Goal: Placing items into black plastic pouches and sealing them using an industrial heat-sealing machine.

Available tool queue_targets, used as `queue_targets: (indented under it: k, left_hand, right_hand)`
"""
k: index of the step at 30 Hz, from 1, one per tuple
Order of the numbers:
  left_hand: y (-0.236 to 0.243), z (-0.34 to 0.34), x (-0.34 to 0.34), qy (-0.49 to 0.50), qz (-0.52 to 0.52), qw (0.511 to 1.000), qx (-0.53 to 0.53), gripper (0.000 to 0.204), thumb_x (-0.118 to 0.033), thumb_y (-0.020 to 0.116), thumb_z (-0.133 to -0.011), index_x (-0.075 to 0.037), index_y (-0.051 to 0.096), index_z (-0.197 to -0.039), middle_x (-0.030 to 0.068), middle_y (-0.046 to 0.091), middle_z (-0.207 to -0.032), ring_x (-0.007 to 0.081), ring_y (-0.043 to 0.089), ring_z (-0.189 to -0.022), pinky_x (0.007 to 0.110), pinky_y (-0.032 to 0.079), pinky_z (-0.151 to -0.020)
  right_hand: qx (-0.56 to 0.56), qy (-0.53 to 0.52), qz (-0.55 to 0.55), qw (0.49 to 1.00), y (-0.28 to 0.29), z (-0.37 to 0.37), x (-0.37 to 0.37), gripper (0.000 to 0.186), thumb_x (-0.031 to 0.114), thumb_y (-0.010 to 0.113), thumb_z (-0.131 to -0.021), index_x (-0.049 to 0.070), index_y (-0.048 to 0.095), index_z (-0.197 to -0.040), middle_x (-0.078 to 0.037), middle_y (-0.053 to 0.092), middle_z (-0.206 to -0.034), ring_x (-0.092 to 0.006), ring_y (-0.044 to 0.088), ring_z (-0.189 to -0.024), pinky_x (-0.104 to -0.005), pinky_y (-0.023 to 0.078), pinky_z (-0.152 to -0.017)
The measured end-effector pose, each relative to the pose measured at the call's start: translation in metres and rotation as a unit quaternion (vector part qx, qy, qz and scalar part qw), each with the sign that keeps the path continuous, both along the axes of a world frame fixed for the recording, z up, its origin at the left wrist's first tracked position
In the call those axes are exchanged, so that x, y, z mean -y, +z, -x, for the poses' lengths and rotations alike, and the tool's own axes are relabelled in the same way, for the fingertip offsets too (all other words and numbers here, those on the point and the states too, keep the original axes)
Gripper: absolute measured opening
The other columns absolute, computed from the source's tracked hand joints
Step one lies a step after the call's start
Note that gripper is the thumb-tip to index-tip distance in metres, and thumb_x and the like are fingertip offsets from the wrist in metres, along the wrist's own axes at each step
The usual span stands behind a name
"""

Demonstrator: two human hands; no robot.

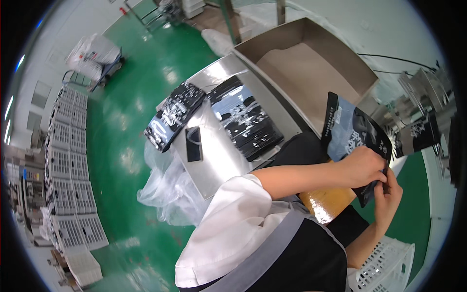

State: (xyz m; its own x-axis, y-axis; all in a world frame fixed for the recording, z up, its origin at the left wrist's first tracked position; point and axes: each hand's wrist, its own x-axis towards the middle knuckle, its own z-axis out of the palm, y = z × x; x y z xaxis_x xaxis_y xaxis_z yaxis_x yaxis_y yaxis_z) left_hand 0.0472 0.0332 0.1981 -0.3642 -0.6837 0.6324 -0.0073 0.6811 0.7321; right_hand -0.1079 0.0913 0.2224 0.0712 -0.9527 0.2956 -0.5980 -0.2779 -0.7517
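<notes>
A black and grey-blue pouch (359,127) stands tilted in front of me at the right. My left hand (364,167) reaches across my body with its fingers closed on the pouch's near edge. At the same edge, my right hand (387,195) pinches the pouch between thumb and fingers, almost touching the left. The pouch's contents, if any, are hidden. Another dark pouch (417,135) hangs at the metal machine (423,90) just beyond. To the left, a stack of flat pouches (248,121) and a second pile of pouches (176,116) lie on the metal table (214,170).
Behind the pouch stands a deep metal bin (350,73) holding pale brown material. A dark phone (193,144) lies on the table, with clear plastic film (170,194) hanging beside it. Below my arms are a yellow surface (328,204) and a white basket (391,260). White crates (70,165) line the left.
</notes>
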Motion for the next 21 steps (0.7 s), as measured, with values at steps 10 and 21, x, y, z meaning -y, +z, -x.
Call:
queue_targets:
  k: [10, 21]
  left_hand:
    - [-0.033, 0.048, 0.016, -0.086, -0.015, 0.993, 0.085, 0.016, -0.008, 0.056, -0.071, 0.003, 0.046, -0.063, 0.0202, 0.05, -0.062, 0.04, 0.052, -0.062, 0.044, 0.04, -0.053]
    - [-0.034, 0.057, 0.036, -0.117, -0.326, 0.931, 0.112, 0.02, -0.004, 0.054, -0.074, 0.001, 0.044, -0.059, 0.011, 0.05, -0.051, 0.0173, 0.053, -0.049, 0.032, 0.04, -0.046]
  right_hand:
    - [0.003, -0.089, -0.007, 0.996, -0.046, 0.032, 0.009, 0.008, 0.003, 0.058, -0.072, -0.002, 0.053, -0.07, -0.009, 0.041, -0.049, -0.0108, 0.038, -0.046, -0.0288, 0.03, -0.043]
    - [-0.28, -0.095, 0.346, 0.89, -0.065, 0.048, 0.016, 0.025, 0.004, 0.06, -0.073, -0.001, 0.058, -0.098, -0.018, 0.061, -0.092, -0.0313, 0.06, -0.084, -0.0362, 0.05, -0.068]
